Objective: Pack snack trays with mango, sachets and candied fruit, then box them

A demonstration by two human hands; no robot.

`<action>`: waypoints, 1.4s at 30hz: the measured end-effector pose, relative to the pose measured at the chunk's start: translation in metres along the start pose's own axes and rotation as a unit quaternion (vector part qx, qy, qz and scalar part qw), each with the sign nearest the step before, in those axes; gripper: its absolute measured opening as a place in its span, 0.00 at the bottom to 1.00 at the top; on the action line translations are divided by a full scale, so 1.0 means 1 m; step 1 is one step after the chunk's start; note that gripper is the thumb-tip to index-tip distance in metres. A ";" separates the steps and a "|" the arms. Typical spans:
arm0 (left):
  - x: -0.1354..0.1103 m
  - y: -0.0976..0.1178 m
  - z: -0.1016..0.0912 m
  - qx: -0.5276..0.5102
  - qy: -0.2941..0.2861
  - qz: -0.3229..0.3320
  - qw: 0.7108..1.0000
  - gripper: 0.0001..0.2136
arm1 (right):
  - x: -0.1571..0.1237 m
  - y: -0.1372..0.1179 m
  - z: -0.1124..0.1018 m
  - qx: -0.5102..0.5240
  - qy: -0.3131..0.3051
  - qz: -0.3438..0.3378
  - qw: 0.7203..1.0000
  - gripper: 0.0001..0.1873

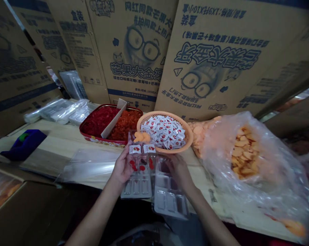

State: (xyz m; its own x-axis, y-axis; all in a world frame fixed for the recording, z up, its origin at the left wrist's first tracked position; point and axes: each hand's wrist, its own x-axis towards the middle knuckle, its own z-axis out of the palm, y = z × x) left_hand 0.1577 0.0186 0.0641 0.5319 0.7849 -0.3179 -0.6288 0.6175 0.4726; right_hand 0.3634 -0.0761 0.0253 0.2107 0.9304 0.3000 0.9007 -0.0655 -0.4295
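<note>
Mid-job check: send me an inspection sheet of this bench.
Surface: wooden table.
Job's things: clear blister tray with sachets and red pieces; second blister tray; basket of sachets; red tin of chopped red and orange food; plastic bag of orange slices.
Clutter: blue item; stacked clear trays; clear film.
Hands: left hand holds the first tray; right hand holds the second.
Cables: nothing seen.
Surroundings: printed cartons.
</note>
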 end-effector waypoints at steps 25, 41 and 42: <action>-0.066 0.071 -0.058 0.037 0.061 0.126 0.989 0.22 | 0.051 -0.110 0.104 -0.037 -0.028 -0.036 0.998 0.17; -0.078 0.076 -0.088 -0.023 0.070 0.122 0.990 0.23 | 0.054 -0.103 0.115 -0.068 -0.016 -0.026 0.997 0.14; -0.078 0.076 -0.089 -0.024 0.071 0.123 0.990 0.23 | 0.053 -0.103 0.114 -0.066 -0.013 -0.028 0.997 0.14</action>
State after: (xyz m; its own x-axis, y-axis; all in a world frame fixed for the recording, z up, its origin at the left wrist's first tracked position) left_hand 0.0178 0.0085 0.0519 0.2764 0.9090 -0.3119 -0.7573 0.4058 0.5116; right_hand 0.2384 0.0216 -0.0119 0.1504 0.9428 0.2976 0.9534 -0.0587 -0.2959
